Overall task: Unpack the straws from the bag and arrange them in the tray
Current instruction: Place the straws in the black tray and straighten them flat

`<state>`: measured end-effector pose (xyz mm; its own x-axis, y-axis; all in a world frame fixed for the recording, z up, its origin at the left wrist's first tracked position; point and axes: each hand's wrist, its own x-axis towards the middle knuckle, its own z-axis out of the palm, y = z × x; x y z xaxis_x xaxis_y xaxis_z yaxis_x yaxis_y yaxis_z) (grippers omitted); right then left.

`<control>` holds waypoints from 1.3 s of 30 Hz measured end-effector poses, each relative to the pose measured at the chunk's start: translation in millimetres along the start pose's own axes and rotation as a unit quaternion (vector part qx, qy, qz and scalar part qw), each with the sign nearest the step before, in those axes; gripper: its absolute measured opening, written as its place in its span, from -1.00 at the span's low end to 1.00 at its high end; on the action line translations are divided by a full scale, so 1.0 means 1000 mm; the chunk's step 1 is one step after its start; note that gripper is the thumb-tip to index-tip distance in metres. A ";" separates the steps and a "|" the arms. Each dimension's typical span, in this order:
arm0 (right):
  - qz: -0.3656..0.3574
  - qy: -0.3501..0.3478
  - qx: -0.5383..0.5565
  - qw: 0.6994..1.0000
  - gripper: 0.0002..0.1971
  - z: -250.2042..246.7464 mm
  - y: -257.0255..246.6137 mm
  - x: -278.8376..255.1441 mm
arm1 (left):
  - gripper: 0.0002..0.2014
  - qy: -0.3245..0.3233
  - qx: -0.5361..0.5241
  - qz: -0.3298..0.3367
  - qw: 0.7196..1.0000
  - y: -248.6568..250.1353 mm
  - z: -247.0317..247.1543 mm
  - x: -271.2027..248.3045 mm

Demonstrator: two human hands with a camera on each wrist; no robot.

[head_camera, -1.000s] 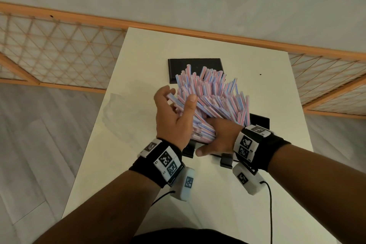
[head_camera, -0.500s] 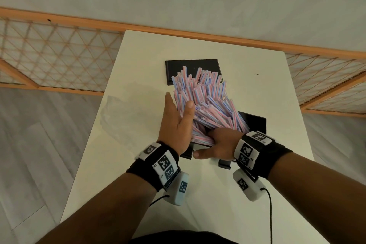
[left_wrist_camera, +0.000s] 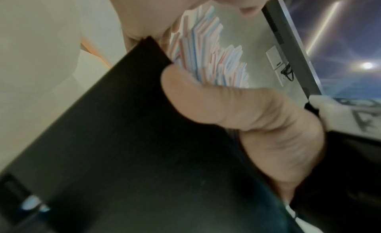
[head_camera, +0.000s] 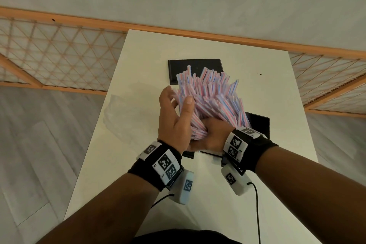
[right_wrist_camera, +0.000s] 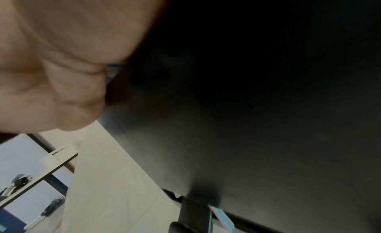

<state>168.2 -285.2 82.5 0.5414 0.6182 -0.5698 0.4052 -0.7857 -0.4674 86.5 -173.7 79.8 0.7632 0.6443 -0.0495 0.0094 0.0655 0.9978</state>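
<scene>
A thick bundle of pink, blue and white striped straws (head_camera: 210,97) stands fanned upward between my two hands. My left hand (head_camera: 178,105) curls round its left side, thumb pressed on the front. Gripping the bundle's lower end is my right hand (head_camera: 210,134). Under both hands lies the black tray (head_camera: 259,123), mostly hidden. In the left wrist view the straws (left_wrist_camera: 206,57) rise behind the tray's dark surface (left_wrist_camera: 123,138). The right wrist view shows my palm (right_wrist_camera: 62,57) over the tray (right_wrist_camera: 268,106).
The clear plastic bag (head_camera: 122,117) lies flat on the white table (head_camera: 267,174), left of my hands. A second black rectangular piece (head_camera: 195,64) sits farther back. An orange lattice rail (head_camera: 59,55) runs behind the table.
The wide fan of straws has been pushed into a tighter, more upright bundle. My left hand's fingers went from flat against its side to curling round it.
</scene>
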 end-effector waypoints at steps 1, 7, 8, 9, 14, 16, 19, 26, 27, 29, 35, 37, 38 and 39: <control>0.006 0.018 -0.004 1.000 -0.32 -0.002 0.000 0.000 | -0.14 0.015 -0.007 0.004 1.000 0.002 -0.001 0.002; -0.004 -0.005 -0.018 1.000 -0.12 -0.006 -0.004 -0.006 | -0.07 0.010 0.001 -0.012 1.000 0.015 -0.003 0.011; -0.007 -0.012 -0.030 0.999 -0.14 -0.007 -0.005 -0.007 | -0.07 0.010 0.006 -0.016 1.000 0.014 -0.003 0.012; -0.004 -0.018 -0.042 0.999 -0.23 -0.009 -0.007 -0.011 | -0.07 0.010 0.014 -0.020 1.000 0.013 -0.003 0.012; -0.008 -0.013 -0.072 0.997 -0.32 -0.011 -0.010 -0.023 | -0.21 0.004 0.072 -0.020 0.997 0.003 -0.002 0.010; -0.022 -0.001 -0.089 0.996 -0.18 -0.011 -0.007 -0.020 | -0.33 0.016 0.087 -0.016 0.996 -0.001 -0.004 0.011; 0.008 -0.007 -0.101 0.995 -0.33 -0.009 -0.003 -0.019 | -0.45 0.038 0.105 -0.002 0.994 -0.001 -0.006 0.013; -0.018 0.027 -0.112 0.993 -0.45 -0.002 -0.004 -0.023 | -0.50 -0.044 0.153 0.003 0.987 0.003 -0.008 0.001; -0.025 0.033 -0.107 0.993 -0.47 -0.004 -0.006 -0.025 | -0.46 -0.049 0.159 -0.003 0.986 0.002 -0.009 0.001; -0.034 0.044 -0.087 0.995 -0.32 -0.007 -0.008 -0.029 | -0.38 -0.054 0.168 -0.022 0.984 0.001 -0.013 0.000; 0.010 0.011 -0.096 0.995 -0.44 -0.005 -0.001 -0.028 | -0.46 -0.024 0.287 -0.070 0.955 0.010 -0.024 0.005; 0.011 0.026 -0.099 0.995 -0.49 -0.006 0.002 -0.032 | -0.65 -0.020 0.315 -0.062 0.947 0.012 -0.026 0.007; 0.005 0.033 -0.099 0.995 -0.51 -0.006 0.005 -0.035 | -0.69 -0.020 0.324 -0.051 0.945 0.013 -0.026 0.007; -0.003 0.041 -0.091 0.995 -0.52 -0.006 0.007 -0.038 | -0.69 -0.020 0.329 -0.037 0.943 0.012 -0.026 0.008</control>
<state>154.5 -314.8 104.9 0.5937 0.6251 -0.5068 0.5320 -0.7774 -0.3356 75.5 -147.6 90.6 0.7684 0.6264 -0.1315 0.4527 -0.3866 0.8035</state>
